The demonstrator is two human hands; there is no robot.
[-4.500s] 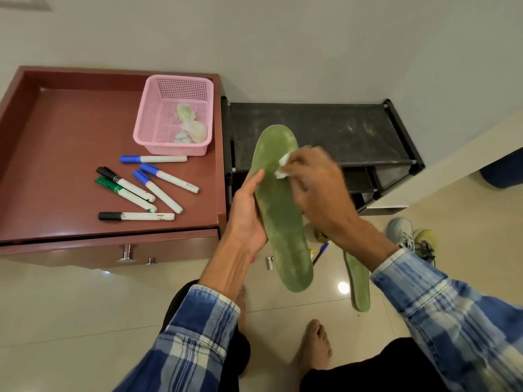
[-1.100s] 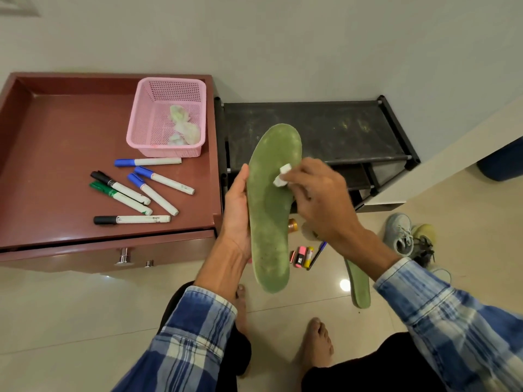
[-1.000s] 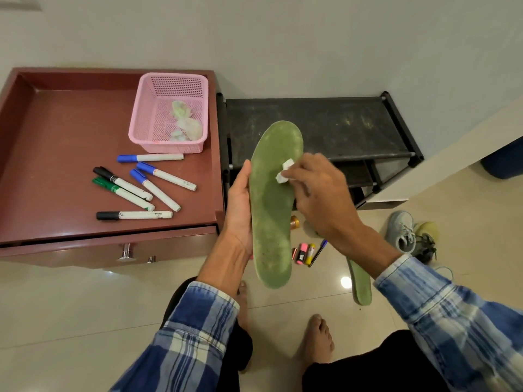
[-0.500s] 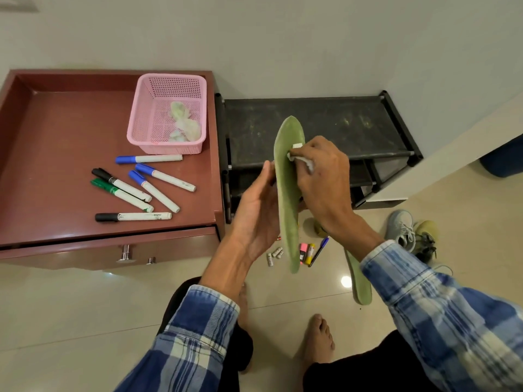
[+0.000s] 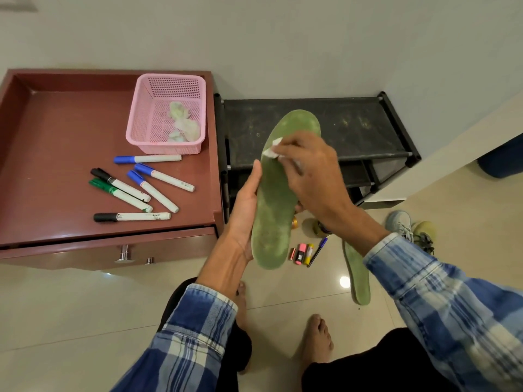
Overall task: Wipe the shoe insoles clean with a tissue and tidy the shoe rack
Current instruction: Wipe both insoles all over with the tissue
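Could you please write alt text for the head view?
A person's left hand holds a green insole while the right hand presses a white tissue against it, in front of a black shoe rack.

Basket (image 5: 169, 149) on cabinet (image 5: 56, 154), left of rack (image 5: 356, 124)

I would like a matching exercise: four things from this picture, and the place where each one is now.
Things: 1 tissue; 2 pink basket; 3 other insole; 4 insole being wiped.
Places: A on the floor; B in the left hand; C on the red cabinet; D pinched by the right hand.
Pairs: 1-D, 2-C, 3-A, 4-B.
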